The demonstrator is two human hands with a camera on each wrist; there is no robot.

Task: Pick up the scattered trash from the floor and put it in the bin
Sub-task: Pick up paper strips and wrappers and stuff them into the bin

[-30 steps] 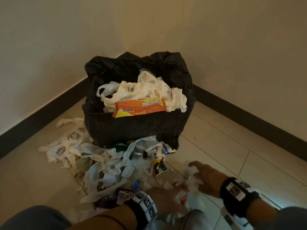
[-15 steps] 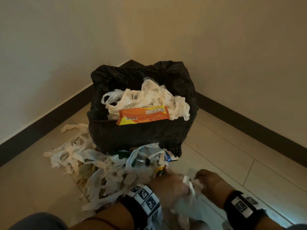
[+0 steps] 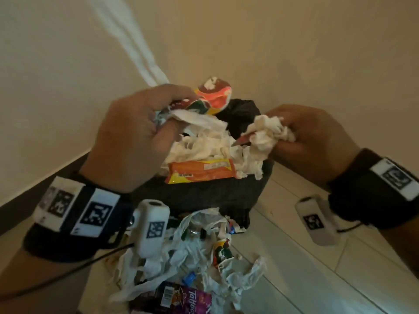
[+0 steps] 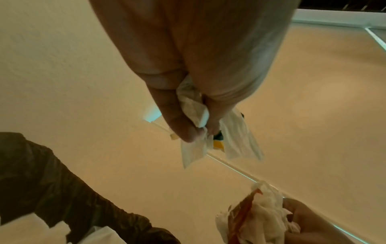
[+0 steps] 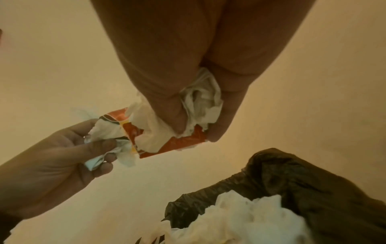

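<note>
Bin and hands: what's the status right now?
Left hand grips tissue and a printed wrapper; right hand grips crumpled tissue. Both above the heaped bin. Floor litter remains.

Your head camera looks forward and down from above both hands into a room corner, close enough that the left hand [image 3: 133,137] and right hand [image 3: 310,141] fill the middle of the frame, with the bin [image 3: 204,196] just beyond them and the floor litter [image 3: 186,252] at the bottom edge. Your left wrist camera sits under the wrist, looking along the palm and up past the fingers [image 4: 177,125] at the wall; the right hand [image 4: 309,221] shows in its lower right corner. Your right wrist camera looks the same way along its own fingers [image 5: 177,122], very near, catching the left hand [image 5: 52,165] at lower left and the bin [image 5: 303,181] at lower right. All three views share the two hands and the wall; the bin shows plainly in two.
</note>
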